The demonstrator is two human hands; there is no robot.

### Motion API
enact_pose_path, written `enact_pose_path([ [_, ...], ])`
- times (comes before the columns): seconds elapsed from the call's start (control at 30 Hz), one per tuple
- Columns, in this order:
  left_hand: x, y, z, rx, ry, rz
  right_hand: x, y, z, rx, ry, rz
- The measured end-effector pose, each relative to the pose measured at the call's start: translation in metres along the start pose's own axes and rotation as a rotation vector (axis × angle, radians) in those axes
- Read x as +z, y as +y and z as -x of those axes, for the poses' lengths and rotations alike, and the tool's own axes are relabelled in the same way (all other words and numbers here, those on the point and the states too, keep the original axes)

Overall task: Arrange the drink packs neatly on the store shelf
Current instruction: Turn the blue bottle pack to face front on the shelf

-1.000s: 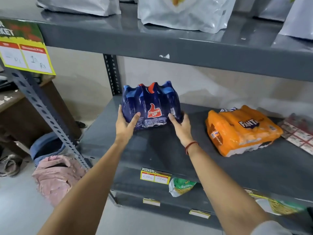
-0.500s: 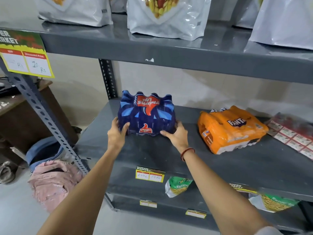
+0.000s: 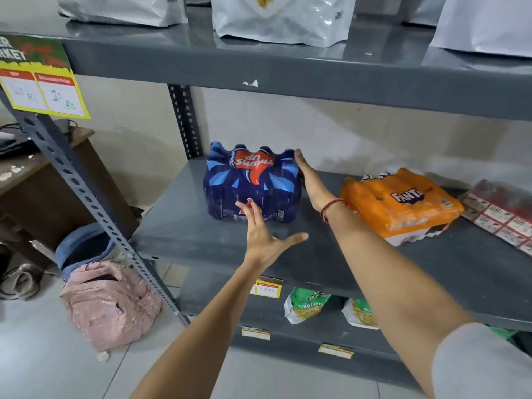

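Observation:
A blue Thums Up drink pack (image 3: 252, 184) stands on the grey middle shelf (image 3: 184, 226) near its left end, its logo upside down. My left hand (image 3: 266, 237) is spread open in front of the pack, fingertips near its lower front. My right hand (image 3: 309, 180) lies flat against the pack's right side, fingers straight, not gripping. An orange Fanta pack (image 3: 400, 204) lies on its side to the right, turned at an angle. A red drink pack (image 3: 501, 211) lies at the shelf's right edge, partly cut off.
White pouches (image 3: 283, 18) stand on the upper shelf. Green snack bags (image 3: 306, 305) sit on the lower shelf. A slotted upright (image 3: 86, 197) frames the left side. Pink and blue bags (image 3: 109, 303) lie on the floor beside a wooden desk (image 3: 43, 180).
The blue pack was tipped from leaning to standing. My left hand let go and drew back with fingers spread. My right hand slid up along the pack's right side.

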State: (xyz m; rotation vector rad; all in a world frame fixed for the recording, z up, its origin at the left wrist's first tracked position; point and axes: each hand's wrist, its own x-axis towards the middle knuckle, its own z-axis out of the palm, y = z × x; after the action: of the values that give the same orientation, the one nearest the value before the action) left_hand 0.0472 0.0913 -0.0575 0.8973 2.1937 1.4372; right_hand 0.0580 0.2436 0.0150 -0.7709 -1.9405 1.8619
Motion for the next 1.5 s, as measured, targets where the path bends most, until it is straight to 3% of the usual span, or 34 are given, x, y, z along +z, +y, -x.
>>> enact_pose_path([
  [0.13,-0.002,-0.013,-0.011,0.017,-0.003,-0.104,0.007,0.009,0.014,-0.057,0.095,0.028],
  [0.27,-0.027,-0.022,-0.025,0.032,-0.009,0.013,0.012,0.025,0.036,-0.223,0.224,0.041],
  [0.4,-0.077,-0.035,-0.042,0.030,-0.062,-0.047,0.037,0.044,0.061,-0.383,0.356,0.059],
  [0.53,-0.115,-0.045,-0.048,-0.014,-0.151,0.135,0.089,0.055,0.084,-0.440,0.417,0.072],
  [0.6,-0.131,-0.050,-0.052,-0.078,-0.043,0.170,0.115,0.057,0.088,-0.435,0.361,0.095],
  [0.7,-0.144,-0.060,-0.055,-0.161,0.367,0.088,0.127,0.050,0.082,-0.351,0.195,0.036],
  [0.73,-0.144,-0.062,-0.053,-0.171,0.469,0.089,0.122,0.047,0.077,-0.347,0.194,0.039],
  [0.8,-0.138,-0.061,-0.048,-0.128,0.521,0.086,0.103,0.041,0.066,-0.367,0.328,0.047],
  [0.87,-0.127,-0.053,-0.045,-0.072,0.447,0.143,0.076,0.038,0.051,-0.334,0.530,0.057],
  [0.93,-0.116,-0.045,-0.047,-0.052,0.323,0.286,0.049,0.037,0.034,-0.223,0.616,0.117],
  [1.1,-0.098,-0.042,-0.052,0.002,0.276,0.331,0.019,0.027,-0.004,0.024,0.367,-0.002],
  [1.2,-0.097,-0.046,-0.057,0.058,0.254,0.252,0.021,0.022,-0.015,0.008,0.281,-0.081],
  [1.33,-0.108,-0.052,-0.068,0.064,0.180,0.203,0.025,0.033,-0.013,-0.124,0.389,0.014],
  [1.5,-0.125,-0.057,-0.081,0.018,0.152,0.284,0.032,0.050,0.005,-0.156,0.479,0.179],
])
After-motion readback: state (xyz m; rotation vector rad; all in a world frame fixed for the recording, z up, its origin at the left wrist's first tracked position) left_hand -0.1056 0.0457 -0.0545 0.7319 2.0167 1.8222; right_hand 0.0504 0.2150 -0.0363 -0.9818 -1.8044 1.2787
